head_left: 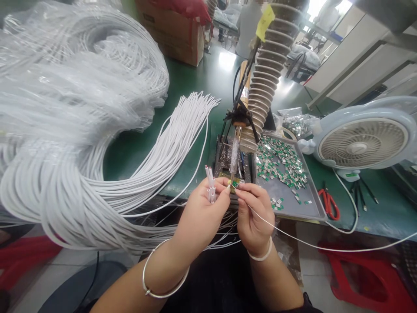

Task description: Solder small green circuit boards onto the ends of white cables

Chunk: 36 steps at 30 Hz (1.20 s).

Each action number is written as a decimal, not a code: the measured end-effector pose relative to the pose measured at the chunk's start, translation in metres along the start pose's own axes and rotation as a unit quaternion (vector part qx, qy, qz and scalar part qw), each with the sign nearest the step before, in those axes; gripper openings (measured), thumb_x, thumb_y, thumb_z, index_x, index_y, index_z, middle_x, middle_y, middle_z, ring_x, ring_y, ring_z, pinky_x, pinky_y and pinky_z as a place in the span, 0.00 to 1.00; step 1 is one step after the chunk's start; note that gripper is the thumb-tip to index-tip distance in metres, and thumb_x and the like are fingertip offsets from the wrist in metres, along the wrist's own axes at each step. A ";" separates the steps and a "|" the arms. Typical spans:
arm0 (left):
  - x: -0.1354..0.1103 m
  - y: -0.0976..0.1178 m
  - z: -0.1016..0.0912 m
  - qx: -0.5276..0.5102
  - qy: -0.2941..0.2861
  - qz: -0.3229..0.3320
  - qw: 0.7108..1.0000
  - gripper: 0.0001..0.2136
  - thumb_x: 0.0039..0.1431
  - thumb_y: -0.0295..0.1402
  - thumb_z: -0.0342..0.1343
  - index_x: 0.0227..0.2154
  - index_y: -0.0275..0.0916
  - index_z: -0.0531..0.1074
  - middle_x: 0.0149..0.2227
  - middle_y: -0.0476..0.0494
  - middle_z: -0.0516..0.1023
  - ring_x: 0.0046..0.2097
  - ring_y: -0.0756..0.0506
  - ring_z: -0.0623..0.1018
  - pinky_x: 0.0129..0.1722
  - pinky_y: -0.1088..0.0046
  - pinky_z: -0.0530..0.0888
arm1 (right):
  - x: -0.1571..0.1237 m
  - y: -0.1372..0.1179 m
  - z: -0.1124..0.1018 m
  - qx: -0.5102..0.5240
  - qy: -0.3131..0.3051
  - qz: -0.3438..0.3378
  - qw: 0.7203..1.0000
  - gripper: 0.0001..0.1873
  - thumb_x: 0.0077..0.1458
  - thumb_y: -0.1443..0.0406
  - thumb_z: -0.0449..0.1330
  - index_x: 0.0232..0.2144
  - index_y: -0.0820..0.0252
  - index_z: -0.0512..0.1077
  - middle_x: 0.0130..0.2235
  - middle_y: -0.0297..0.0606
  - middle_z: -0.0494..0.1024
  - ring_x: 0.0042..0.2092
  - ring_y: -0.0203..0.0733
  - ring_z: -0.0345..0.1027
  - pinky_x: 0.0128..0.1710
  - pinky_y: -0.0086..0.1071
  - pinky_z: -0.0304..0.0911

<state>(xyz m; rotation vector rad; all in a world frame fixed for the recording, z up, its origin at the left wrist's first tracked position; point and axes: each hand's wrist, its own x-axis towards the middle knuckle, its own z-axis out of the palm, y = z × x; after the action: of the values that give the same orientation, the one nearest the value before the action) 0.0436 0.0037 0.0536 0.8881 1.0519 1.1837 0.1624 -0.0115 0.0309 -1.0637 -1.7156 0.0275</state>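
Observation:
My left hand (202,208) is closed round a few white cable ends (210,184) that stick up above its fingers. Its thumb and forefinger pinch a small green circuit board (234,184) under the tip of a fixed soldering iron (235,152). My right hand (252,213) pinches the other side of that board together with a thin white cable (293,237) that trails off to the right. Both hands hover at the front edge of the green bench (195,87).
A big coil of white cables (74,143) fills the left side. A grey tray (286,204) holds several small green boards. A ribbed hose (267,69) hangs behind the iron. A white fan (363,141), red cutters (329,202) and a cardboard box (176,30) stand around.

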 end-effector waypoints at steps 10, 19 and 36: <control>0.000 -0.007 -0.004 0.018 -0.002 -0.009 1.000 0.07 0.53 0.32 0.54 0.23 0.38 0.65 0.38 0.48 0.72 0.33 0.51 0.71 0.35 0.75 0.67 | -0.007 0.001 0.000 0.011 -0.005 0.009 1.000 0.16 0.56 0.74 0.52 0.45 0.54 0.68 0.41 0.42 0.73 0.44 0.43 0.70 0.41 0.42 0.70; 0.001 -0.009 -0.012 0.072 -0.061 0.011 0.996 0.06 0.54 0.32 0.54 0.24 0.39 0.66 0.35 0.47 0.72 0.38 0.48 0.73 0.41 0.72 0.68 | -0.008 0.000 0.000 0.017 -0.015 0.067 0.998 0.15 0.56 0.75 0.50 0.43 0.57 0.68 0.33 0.38 0.72 0.35 0.38 0.68 0.35 0.35 0.67; 0.002 -0.009 -0.019 0.143 -0.124 -0.006 0.982 0.07 0.56 0.32 0.51 0.24 0.40 0.63 0.32 0.51 0.71 0.36 0.49 0.71 0.39 0.72 0.67 | -0.008 0.003 0.003 0.024 -0.032 0.048 0.998 0.15 0.56 0.75 0.49 0.43 0.59 0.67 0.37 0.41 0.73 0.41 0.40 0.69 0.40 0.37 0.69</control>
<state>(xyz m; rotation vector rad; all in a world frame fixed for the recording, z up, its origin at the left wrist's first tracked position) 0.0282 0.0045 0.0394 1.2184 1.0358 0.8954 0.1621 -0.0138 0.0217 -1.1187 -1.7116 0.1655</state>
